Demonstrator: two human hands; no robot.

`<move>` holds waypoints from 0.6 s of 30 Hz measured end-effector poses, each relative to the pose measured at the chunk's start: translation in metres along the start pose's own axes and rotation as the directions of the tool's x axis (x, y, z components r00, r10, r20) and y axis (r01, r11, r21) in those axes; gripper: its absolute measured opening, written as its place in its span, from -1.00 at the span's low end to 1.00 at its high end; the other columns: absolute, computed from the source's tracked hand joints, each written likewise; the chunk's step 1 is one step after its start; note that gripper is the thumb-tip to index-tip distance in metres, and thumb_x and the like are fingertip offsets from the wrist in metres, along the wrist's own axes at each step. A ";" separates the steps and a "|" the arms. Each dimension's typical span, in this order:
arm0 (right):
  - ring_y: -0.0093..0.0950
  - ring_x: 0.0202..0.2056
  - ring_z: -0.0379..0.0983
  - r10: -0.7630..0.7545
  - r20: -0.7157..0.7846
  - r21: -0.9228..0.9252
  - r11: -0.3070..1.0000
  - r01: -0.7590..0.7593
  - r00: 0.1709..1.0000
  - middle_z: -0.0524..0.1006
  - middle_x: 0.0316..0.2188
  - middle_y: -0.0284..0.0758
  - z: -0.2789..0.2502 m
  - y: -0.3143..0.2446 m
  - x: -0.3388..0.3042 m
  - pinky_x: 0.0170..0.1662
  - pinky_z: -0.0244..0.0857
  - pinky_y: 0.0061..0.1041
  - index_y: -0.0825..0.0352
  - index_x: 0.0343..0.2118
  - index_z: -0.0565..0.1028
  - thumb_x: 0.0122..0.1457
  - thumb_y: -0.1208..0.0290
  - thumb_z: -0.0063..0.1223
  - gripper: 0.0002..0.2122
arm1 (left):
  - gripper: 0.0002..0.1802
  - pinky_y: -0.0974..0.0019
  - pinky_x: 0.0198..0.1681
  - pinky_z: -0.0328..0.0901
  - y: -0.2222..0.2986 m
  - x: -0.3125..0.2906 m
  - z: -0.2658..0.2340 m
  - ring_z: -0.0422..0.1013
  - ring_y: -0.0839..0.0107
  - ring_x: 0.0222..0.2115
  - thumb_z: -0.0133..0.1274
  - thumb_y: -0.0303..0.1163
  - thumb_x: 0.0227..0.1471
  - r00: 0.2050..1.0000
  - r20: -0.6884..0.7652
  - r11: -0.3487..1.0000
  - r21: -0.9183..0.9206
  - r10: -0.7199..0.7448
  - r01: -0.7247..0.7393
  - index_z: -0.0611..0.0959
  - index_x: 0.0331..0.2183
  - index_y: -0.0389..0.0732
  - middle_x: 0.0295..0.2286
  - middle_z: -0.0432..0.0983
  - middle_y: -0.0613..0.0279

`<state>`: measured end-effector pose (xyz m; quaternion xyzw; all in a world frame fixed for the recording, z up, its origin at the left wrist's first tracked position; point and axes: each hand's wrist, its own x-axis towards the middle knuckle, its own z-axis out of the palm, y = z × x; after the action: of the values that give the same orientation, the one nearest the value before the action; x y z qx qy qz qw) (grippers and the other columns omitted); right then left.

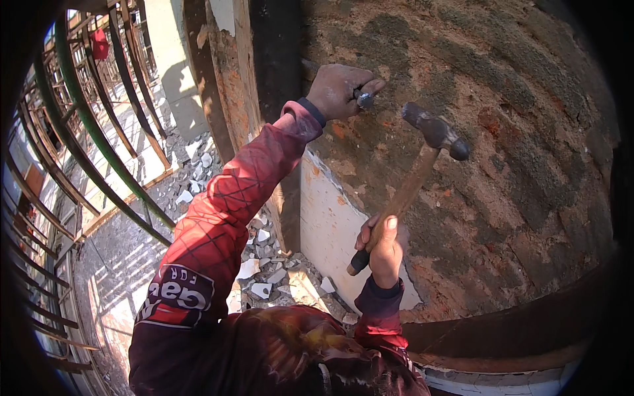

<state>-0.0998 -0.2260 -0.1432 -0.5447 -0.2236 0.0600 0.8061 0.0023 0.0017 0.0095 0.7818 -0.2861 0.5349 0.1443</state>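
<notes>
Closed in a fist, my left hand (337, 92) grips a metal chisel, and only its struck end (364, 100) shows below the fingers. The rest of the chisel is hidden by the hand, which is up against the rough wall (515, 185). My right hand (386, 254) is wrapped round the wooden handle of a ball-peen hammer (413, 175), near the handle's dark lower end. The hammer is tilted, with its head up and to the right of the chisel, apart from it. White plaster (333, 204) still covers a lower strip of the wall.
Broken plaster chunks (261, 290) lie on the floor along the wall's foot. A dark upright post (279, 99) stands left of the rough wall. Curved-looking metal bars (79, 125) run along the left, with a red item (100, 45) behind them.
</notes>
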 end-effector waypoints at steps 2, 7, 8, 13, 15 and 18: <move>-0.46 -0.63 0.32 -0.400 0.071 0.162 0.909 0.385 0.914 0.35 -0.61 -0.27 -0.012 -0.042 -0.013 -0.55 0.27 -0.49 0.39 -0.30 0.28 0.14 -0.25 -0.18 -0.40 | -0.62 0.18 -0.63 0.12 -0.005 0.007 -0.004 0.20 0.10 -0.71 0.03 -0.28 0.09 1.000 -0.008 0.999 0.032 -0.007 0.008 0.40 -0.67 -0.23 -0.73 0.22 0.08; -0.42 -0.53 0.33 -0.973 -0.186 0.167 0.107 0.980 0.138 0.34 -0.48 -0.28 -0.003 -0.120 -0.016 -0.43 0.30 -0.29 0.26 -0.24 0.20 0.14 -0.28 -0.27 -0.44 | -0.63 0.20 -0.63 0.11 0.004 0.009 -0.002 0.19 0.10 -0.71 0.02 -0.28 0.10 0.998 -0.009 0.998 -0.010 -0.064 0.064 0.40 -0.66 -0.23 -0.73 0.20 0.06; -0.43 -0.53 0.34 -0.955 -0.179 0.245 0.190 0.951 0.237 0.36 -0.44 -0.27 0.014 -0.096 -0.005 -0.42 0.30 -0.29 0.25 -0.25 0.23 0.16 -0.22 -0.22 -0.49 | -0.63 0.20 -0.63 0.11 0.003 0.007 -0.002 0.18 0.10 -0.71 0.02 -0.29 0.10 0.998 -0.007 0.998 -0.005 -0.065 0.065 0.40 -0.66 -0.23 -0.73 0.19 0.06; -0.51 -0.64 0.33 -0.006 0.102 -0.130 0.991 0.019 0.995 0.31 -0.79 -0.40 0.017 0.017 0.022 -0.57 0.20 -0.55 0.33 -0.58 0.35 0.24 -0.06 -0.24 -0.51 | -0.63 0.19 -0.63 0.12 -0.005 0.011 0.001 0.18 0.08 -0.71 0.00 -0.29 0.11 1.000 0.002 1.000 0.014 -0.012 0.012 0.40 -0.65 -0.24 -0.72 0.20 0.05; -0.49 -0.63 0.33 -0.132 0.126 0.000 0.991 0.133 0.983 0.35 -0.69 -0.34 -0.010 0.007 0.002 -0.57 0.23 -0.52 0.36 -0.50 0.33 0.21 -0.15 -0.22 -0.46 | -0.63 0.19 -0.63 0.12 0.000 -0.003 0.001 0.18 0.08 -0.71 -0.01 -0.28 0.12 0.998 0.023 0.999 -0.005 -0.052 0.052 0.41 -0.65 -0.24 -0.72 0.20 0.05; -0.46 -0.62 0.31 -0.741 0.015 0.260 0.651 0.713 0.672 0.34 -0.52 -0.25 -0.013 -0.071 -0.006 -0.55 0.31 -0.41 0.36 -0.28 0.24 0.06 -0.38 -0.29 -0.31 | -0.63 0.19 -0.62 0.13 -0.001 0.003 -0.006 0.19 0.08 -0.71 -0.02 -0.27 0.13 0.996 0.026 0.996 0.008 -0.087 0.087 0.41 -0.65 -0.24 -0.72 0.21 0.05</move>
<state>-0.1098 -0.2669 -0.0845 -0.3065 -0.4624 -0.2098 0.8051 -0.0009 0.0044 0.0149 0.8010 -0.2518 0.5187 0.1611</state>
